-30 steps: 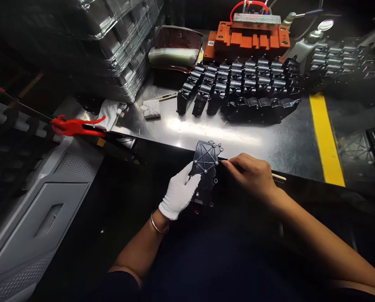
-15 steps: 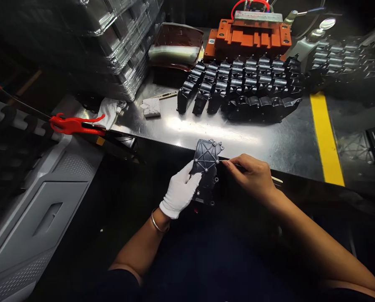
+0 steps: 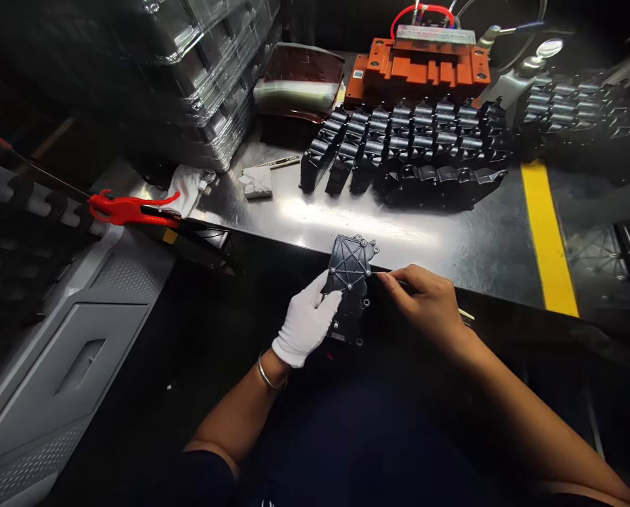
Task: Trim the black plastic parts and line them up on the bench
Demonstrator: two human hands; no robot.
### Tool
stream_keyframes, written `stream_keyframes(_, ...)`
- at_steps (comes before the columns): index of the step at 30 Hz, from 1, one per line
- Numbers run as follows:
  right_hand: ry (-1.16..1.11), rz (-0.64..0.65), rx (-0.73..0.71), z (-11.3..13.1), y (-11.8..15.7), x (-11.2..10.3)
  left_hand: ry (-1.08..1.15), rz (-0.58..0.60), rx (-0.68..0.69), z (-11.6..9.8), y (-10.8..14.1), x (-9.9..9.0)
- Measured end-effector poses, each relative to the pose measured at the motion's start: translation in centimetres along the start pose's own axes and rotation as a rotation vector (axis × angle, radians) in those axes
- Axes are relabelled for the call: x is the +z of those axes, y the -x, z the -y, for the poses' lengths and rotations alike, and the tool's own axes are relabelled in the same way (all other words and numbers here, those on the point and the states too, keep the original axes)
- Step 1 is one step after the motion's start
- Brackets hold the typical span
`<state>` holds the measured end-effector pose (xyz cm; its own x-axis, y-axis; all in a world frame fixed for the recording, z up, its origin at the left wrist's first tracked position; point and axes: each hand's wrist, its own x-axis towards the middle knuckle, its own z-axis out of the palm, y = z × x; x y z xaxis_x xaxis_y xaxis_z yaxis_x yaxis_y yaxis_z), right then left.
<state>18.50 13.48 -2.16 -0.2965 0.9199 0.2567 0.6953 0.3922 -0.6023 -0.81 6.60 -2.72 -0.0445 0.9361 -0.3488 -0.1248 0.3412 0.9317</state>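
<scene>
Currently, my left hand [image 3: 307,322] grips the black part [image 3: 349,282] at the bench [image 3: 483,271] edge — fingers closed; my right [image 3: 431,299] pinches a thin tool [image 3: 381,274] — its tip beside the part.

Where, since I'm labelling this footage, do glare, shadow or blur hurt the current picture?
Head view: glare whitens the metal bench mid-surface; deep shadow swallows the floor below; highlights streak the glossy stack; the far-right black parts look soft; the held black part reads clearly up top, darker lower down.
</scene>
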Motion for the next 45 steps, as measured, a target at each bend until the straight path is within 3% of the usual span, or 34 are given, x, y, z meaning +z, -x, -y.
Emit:
stream_keyframes(9, 0.071, -0.092, -0.033, 0.9, 1.1, 1.0, -0.002, -0.023, 0.012, 0.1, 0.1, 0.4)
stream_keyframes(13, -0.009, -0.025, -0.067, 1.3, 0.9, 0.7, 0.0, -0.016, 0.03, 0.1, 0.1, 0.3)
stream_keyframes(15, -0.08, -0.038, -0.013, 1.2, 0.5, -0.2, -0.031, 0.032, 0.02, 0.0, 0.2, -0.5)
stream_keyframes(18, -0.179, -0.083, 0.156, 0.6, -0.1, -1.8, -0.187, 0.246, -0.02, -0.5, 0.8, -2.5)
stream_keyframes(20, -0.285, 0.115, 0.249, 0.2, -0.1, -2.3, -0.304, 0.436, -0.04, -0.8, 1.4, -4.0)
stream_keyframes(23, -0.526, 0.704, 0.329, -0.3, 0.7, -1.9, -0.385, 0.611, -0.086, -0.9, 1.9, -5.6)
stream_keyframes(24, -0.608, 0.82, 0.365, -0.4, 1.2, -1.5, -0.364, 0.595, -0.112, -0.7, 1.8, -6.0)
stream_keyframes(25, -0.683, 0.855, 0.419, -0.5, 1.7, -1.1, -0.297, 0.512, -0.127, -0.2, 1.6, -6.5)
stream_keyframes(26, -0.746, 0.816, 0.486, -0.6, 2.2, -0.6, -0.18, 0.363, -0.122, 0.5, 1.3, -6.9)
stream_keyframes(29, -0.912, 0.537, 0.685, -0.9, 3.7, 0.6, 0.327, -0.186, -0.076, 3.3, 0.5, -7.7)
stream_keyframes(30, -0.963, 0.455, 0.733, -1.0, 4.1, 1.1, 0.467, -0.259, -0.108, 4.4, 0.4, -7.6)
stream_keyframes(32, -1.05, 0.352, 0.793, -0.8, 4.7, 2.1, 0.604, -0.123, -0.293, 6.1, 0.8, -6.6)
stream_keyframes(34, -1.075, 0.354, 0.815, -0.4, 5.1, 3.1, 0.689, 0.103, -0.435, 7.1, 1.5, -4.7)
stream_keyframes(35, -1.066, 0.38, 0.816, -0.2, 5.3, 3.7, 0.743, 0.144, -0.456, 7.3, 1.9, -3.7)
stream_keyframes(37, -1.046, 0.405, 0.818, 0.0, 5.8, 4.6, 0.823, 0.06, -0.485, 7.2, 2.0, -1.8)
stream_keyframes(39, -1.065, 0.315, 0.858, -0.2, 6.7, 5.4, 0.85, -0.102, -0.499, 6.6, 1.5, -0.8)
stream_keyframes(42, -1.116, 0.143, 0.967, -0.8, 9.1, 6.6, 0.842, -0.239, -0.451, 5.9, 0.5, -0.7)
stream_keyframes(45, -1.081, 0.195, 0.964, -0.8, 11.5, 7.7, 0.808, -0.321, -0.405, 5.5, 0.2, -1.3)
